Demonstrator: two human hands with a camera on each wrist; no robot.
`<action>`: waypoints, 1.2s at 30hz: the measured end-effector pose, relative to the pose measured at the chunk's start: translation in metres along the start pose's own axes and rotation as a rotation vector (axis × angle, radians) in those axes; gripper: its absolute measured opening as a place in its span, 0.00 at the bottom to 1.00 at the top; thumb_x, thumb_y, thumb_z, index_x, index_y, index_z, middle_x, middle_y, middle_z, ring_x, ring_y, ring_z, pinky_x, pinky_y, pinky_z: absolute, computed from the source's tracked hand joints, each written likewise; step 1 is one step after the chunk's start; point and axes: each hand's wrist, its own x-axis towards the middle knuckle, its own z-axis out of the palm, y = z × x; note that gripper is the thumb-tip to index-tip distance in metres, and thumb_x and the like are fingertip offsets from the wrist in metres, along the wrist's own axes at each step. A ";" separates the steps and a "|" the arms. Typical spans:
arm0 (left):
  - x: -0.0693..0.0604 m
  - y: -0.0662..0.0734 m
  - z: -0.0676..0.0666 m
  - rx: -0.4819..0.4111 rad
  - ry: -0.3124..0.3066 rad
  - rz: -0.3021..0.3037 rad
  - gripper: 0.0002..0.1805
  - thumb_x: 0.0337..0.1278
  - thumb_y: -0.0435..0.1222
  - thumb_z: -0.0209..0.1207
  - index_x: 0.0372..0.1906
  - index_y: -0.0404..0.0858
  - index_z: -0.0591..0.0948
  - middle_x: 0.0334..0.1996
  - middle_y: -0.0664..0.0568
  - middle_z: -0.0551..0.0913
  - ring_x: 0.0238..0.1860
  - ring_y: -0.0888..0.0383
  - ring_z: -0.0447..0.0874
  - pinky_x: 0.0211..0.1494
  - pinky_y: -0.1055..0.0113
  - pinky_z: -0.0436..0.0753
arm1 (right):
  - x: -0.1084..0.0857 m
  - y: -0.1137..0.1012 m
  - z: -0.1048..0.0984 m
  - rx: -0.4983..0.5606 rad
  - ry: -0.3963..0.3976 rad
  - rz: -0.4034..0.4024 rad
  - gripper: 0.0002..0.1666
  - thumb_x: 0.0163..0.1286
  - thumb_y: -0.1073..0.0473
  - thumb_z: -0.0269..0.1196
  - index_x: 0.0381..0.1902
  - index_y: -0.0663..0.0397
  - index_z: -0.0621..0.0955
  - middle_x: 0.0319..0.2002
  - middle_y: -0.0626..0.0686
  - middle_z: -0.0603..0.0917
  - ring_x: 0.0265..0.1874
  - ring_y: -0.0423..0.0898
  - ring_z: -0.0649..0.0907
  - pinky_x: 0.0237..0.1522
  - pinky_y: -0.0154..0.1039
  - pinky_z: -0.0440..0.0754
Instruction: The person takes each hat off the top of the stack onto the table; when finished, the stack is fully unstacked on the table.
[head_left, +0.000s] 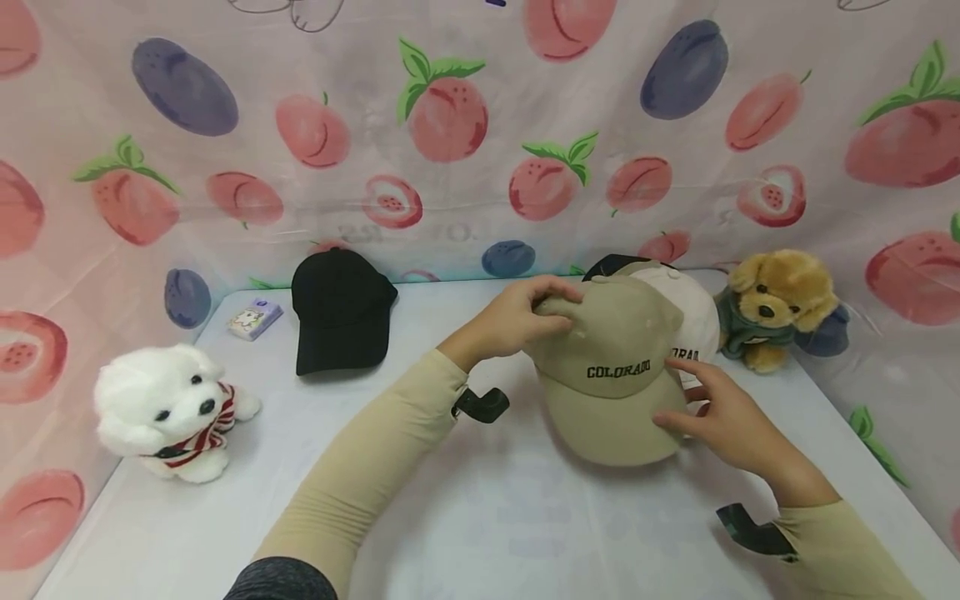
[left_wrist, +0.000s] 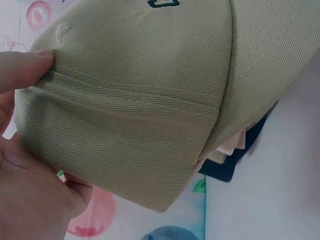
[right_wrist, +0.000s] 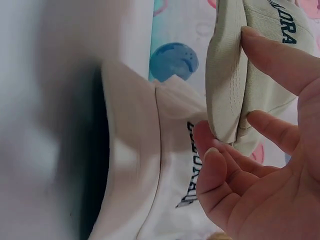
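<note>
A khaki baseball cap (head_left: 600, 350) with COLORADO on its front is held up by both hands, brim downward. My left hand (head_left: 517, 321) grips the crown's side edge, thumb outside; in the left wrist view that thumb lies on the khaki cloth (left_wrist: 125, 100). At the other side, my right hand (head_left: 723, 417) holds the cap near where brim and crown meet, its lower fingers beside the brim edge in the right wrist view. Just behind is a white cap (right_wrist: 135, 150) with dark lettering, partly hidden. A dark cap (head_left: 609, 265) shows beneath the white one.
A black cap (head_left: 345, 308) stands at the back left beside a small purple packet (head_left: 255, 319). A white plush dog (head_left: 168, 408) sits at the left, a brown plush dog (head_left: 776, 308) at the back right. Fruit-printed cloth (head_left: 450, 208) hangs behind the white table (head_left: 465, 517).
</note>
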 end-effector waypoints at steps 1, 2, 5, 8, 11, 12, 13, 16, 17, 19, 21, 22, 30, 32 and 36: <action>-0.001 0.000 -0.002 0.005 0.005 -0.002 0.17 0.62 0.33 0.65 0.56 0.39 0.82 0.57 0.52 0.80 0.55 0.62 0.77 0.59 0.72 0.73 | 0.001 -0.001 0.001 0.004 -0.001 -0.006 0.50 0.62 0.50 0.74 0.74 0.61 0.63 0.65 0.68 0.68 0.51 0.62 0.80 0.38 0.41 0.80; -0.003 0.000 -0.004 0.009 0.008 -0.004 0.17 0.62 0.33 0.65 0.56 0.40 0.82 0.57 0.52 0.80 0.55 0.62 0.77 0.59 0.71 0.73 | 0.002 -0.002 0.002 0.005 -0.001 -0.013 0.50 0.62 0.51 0.74 0.74 0.61 0.63 0.65 0.67 0.68 0.51 0.61 0.80 0.38 0.40 0.80; -0.007 0.000 -0.009 0.020 0.017 -0.006 0.17 0.62 0.33 0.65 0.56 0.40 0.82 0.57 0.52 0.79 0.55 0.62 0.77 0.59 0.70 0.73 | 0.005 -0.006 0.005 0.012 -0.002 -0.028 0.49 0.62 0.51 0.74 0.74 0.61 0.64 0.66 0.66 0.68 0.50 0.61 0.80 0.39 0.41 0.80; -0.012 0.001 -0.015 0.017 0.021 -0.006 0.17 0.62 0.33 0.65 0.56 0.39 0.82 0.56 0.52 0.79 0.54 0.61 0.77 0.58 0.69 0.74 | 0.007 -0.011 0.008 0.022 -0.011 -0.034 0.49 0.62 0.50 0.74 0.73 0.61 0.64 0.66 0.66 0.68 0.50 0.61 0.79 0.40 0.42 0.80; -0.017 0.001 -0.020 0.015 0.037 -0.004 0.17 0.62 0.32 0.65 0.55 0.38 0.82 0.55 0.51 0.80 0.53 0.61 0.78 0.57 0.68 0.76 | 0.008 -0.015 0.011 0.038 -0.023 -0.040 0.49 0.62 0.50 0.74 0.73 0.60 0.64 0.66 0.65 0.67 0.50 0.60 0.80 0.40 0.42 0.81; -0.019 0.001 -0.022 0.016 0.042 -0.007 0.17 0.61 0.32 0.65 0.56 0.38 0.82 0.55 0.51 0.81 0.52 0.60 0.79 0.56 0.68 0.76 | 0.009 -0.016 0.013 0.043 -0.027 -0.042 0.49 0.62 0.50 0.74 0.73 0.60 0.64 0.66 0.65 0.67 0.50 0.59 0.80 0.40 0.42 0.81; -0.020 0.000 -0.024 0.014 0.047 -0.011 0.17 0.61 0.32 0.65 0.56 0.38 0.82 0.54 0.51 0.81 0.52 0.60 0.79 0.56 0.67 0.76 | 0.009 -0.017 0.014 0.048 -0.029 -0.045 0.48 0.62 0.51 0.74 0.73 0.60 0.64 0.66 0.65 0.67 0.49 0.59 0.80 0.39 0.42 0.81; -0.024 -0.001 -0.030 0.007 0.058 -0.026 0.18 0.61 0.32 0.65 0.56 0.37 0.82 0.54 0.50 0.81 0.51 0.59 0.79 0.56 0.67 0.76 | 0.011 -0.020 0.019 0.063 -0.033 -0.058 0.48 0.61 0.52 0.75 0.72 0.61 0.65 0.66 0.64 0.68 0.48 0.57 0.81 0.39 0.40 0.81; -0.026 -0.002 -0.032 0.006 0.061 -0.034 0.18 0.61 0.32 0.65 0.56 0.37 0.82 0.54 0.50 0.81 0.51 0.59 0.79 0.56 0.67 0.76 | 0.012 -0.021 0.020 0.068 -0.036 -0.064 0.47 0.61 0.52 0.75 0.72 0.61 0.65 0.65 0.64 0.68 0.48 0.56 0.81 0.39 0.40 0.81; -0.028 -0.002 -0.035 0.002 0.064 -0.046 0.18 0.61 0.32 0.65 0.56 0.37 0.82 0.54 0.49 0.81 0.51 0.58 0.79 0.55 0.66 0.76 | 0.014 -0.023 0.024 0.077 -0.032 -0.085 0.47 0.61 0.53 0.75 0.71 0.62 0.66 0.65 0.64 0.68 0.47 0.56 0.81 0.38 0.39 0.81; -0.030 -0.003 -0.038 0.004 0.069 -0.054 0.18 0.61 0.31 0.65 0.56 0.36 0.82 0.54 0.49 0.81 0.51 0.57 0.79 0.54 0.66 0.77 | 0.016 -0.024 0.027 0.082 -0.028 -0.104 0.46 0.60 0.54 0.76 0.70 0.62 0.67 0.65 0.64 0.69 0.46 0.55 0.82 0.38 0.38 0.81; -0.032 -0.003 -0.039 0.006 0.073 -0.057 0.18 0.61 0.32 0.65 0.56 0.36 0.82 0.54 0.48 0.81 0.51 0.57 0.79 0.54 0.66 0.77 | 0.017 -0.025 0.028 0.084 -0.027 -0.114 0.46 0.59 0.55 0.76 0.70 0.63 0.67 0.64 0.64 0.69 0.45 0.55 0.82 0.38 0.38 0.81; -0.040 -0.006 -0.050 0.024 0.098 -0.063 0.17 0.61 0.32 0.65 0.56 0.36 0.82 0.53 0.49 0.81 0.46 0.57 0.78 0.50 0.66 0.77 | 0.023 -0.031 0.039 0.088 -0.034 -0.132 0.45 0.58 0.57 0.77 0.68 0.66 0.69 0.61 0.64 0.72 0.44 0.54 0.82 0.39 0.39 0.81; -0.042 -0.008 -0.052 0.026 0.102 -0.064 0.17 0.61 0.31 0.65 0.55 0.36 0.82 0.53 0.49 0.81 0.45 0.56 0.77 0.49 0.65 0.77 | 0.024 -0.032 0.042 0.092 -0.041 -0.125 0.46 0.58 0.56 0.77 0.68 0.66 0.69 0.62 0.64 0.72 0.45 0.54 0.81 0.39 0.39 0.81; -0.046 -0.010 -0.056 0.044 0.109 -0.067 0.18 0.61 0.32 0.65 0.56 0.36 0.82 0.53 0.49 0.81 0.46 0.56 0.77 0.49 0.65 0.77 | 0.026 -0.034 0.048 0.111 -0.049 -0.124 0.46 0.58 0.56 0.77 0.68 0.67 0.70 0.64 0.64 0.71 0.45 0.53 0.81 0.40 0.38 0.81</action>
